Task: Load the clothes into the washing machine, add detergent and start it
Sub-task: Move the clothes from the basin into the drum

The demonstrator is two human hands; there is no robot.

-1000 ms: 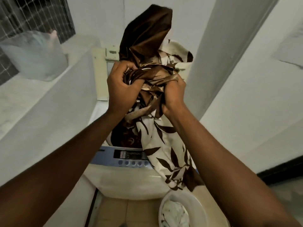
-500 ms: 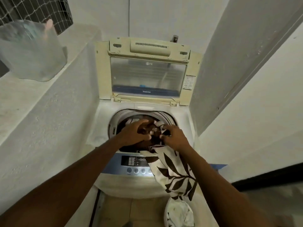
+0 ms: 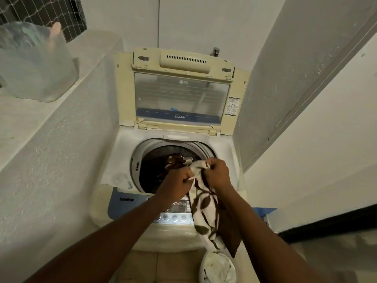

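A cream top-loading washing machine [image 3: 122, 156] stands with its lid [image 3: 181, 99] raised. A white cloth with a brown leaf print [image 3: 206, 211] hangs from the drum's front rim down over the control panel [image 3: 175, 209]. Its upper part lies bunched in the drum [image 3: 155, 160]. My left hand [image 3: 177, 182] and my right hand [image 3: 217, 172] both grip the cloth at the front edge of the drum opening, side by side. A white basket [image 3: 219, 268] with more laundry stands on the floor in front of the machine.
A clear plastic container [image 3: 34, 62] sits on the white ledge [image 3: 30, 123] at the left. Walls close in on both sides of the machine. A mesh window [image 3: 42, 13] is at the top left. Tiled floor [image 3: 163, 266] shows below.
The cloth was held up high in both hands a second ago. It has come down into the drum, and my hands have shifted slightly right, gathering the hanging part at the rim.
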